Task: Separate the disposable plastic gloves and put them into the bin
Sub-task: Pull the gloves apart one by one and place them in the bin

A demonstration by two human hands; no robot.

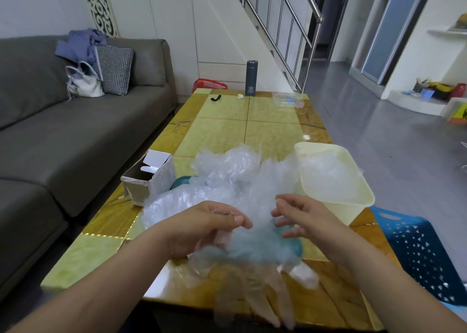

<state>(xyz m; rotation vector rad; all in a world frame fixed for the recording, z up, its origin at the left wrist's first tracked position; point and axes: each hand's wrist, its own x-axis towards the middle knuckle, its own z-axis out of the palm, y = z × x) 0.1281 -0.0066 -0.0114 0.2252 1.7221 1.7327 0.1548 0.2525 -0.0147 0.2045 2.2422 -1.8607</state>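
On tiled table (273, 130) beside grey sofa (75, 130), left hand (202, 229) pinching glove (255, 292), right hand (308, 221) spread

Loose glove (252, 292): clear thin plastic, blurred, upper end pinched by left grip (202, 229), fingers dangling past near edge of surface (227, 120).
Glove pile (222, 178): translucent crinkled heap, mid-surface, just left of bin.
Bin (353, 206): cream, rectangular, upright, right side; few clear gloves (328, 178) inside.

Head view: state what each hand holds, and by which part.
The left hand pinches a clear plastic glove at its cuff end, and the finger end hangs down. Whether the right hand grips it too cannot be told.
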